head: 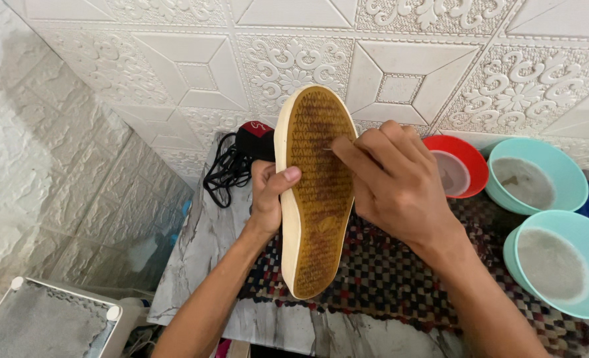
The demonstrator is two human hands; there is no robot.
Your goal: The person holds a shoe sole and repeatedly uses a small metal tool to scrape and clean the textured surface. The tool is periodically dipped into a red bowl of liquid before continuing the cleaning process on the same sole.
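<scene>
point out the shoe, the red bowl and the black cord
cream shoe with amber rubber sole (317,199), head view, middle of the sole
round red plastic bowl (470,159), head view, right rim
coiled black cord (223,174), head view, middle of the coil

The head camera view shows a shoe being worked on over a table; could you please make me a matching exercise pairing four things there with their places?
Things:
1. shoe
2. red bowl
3. black cord
4. patterned mat

Places:
A. lying on the marble-look table, under the hands
B. held sole-up by the left hand, the right hand pressing on the sole
C. at the wall, left of two teal bowls
D. bundled left of the shoe, at the table's far edge

Pairs: 1-B, 2-C, 3-D, 4-A
</scene>
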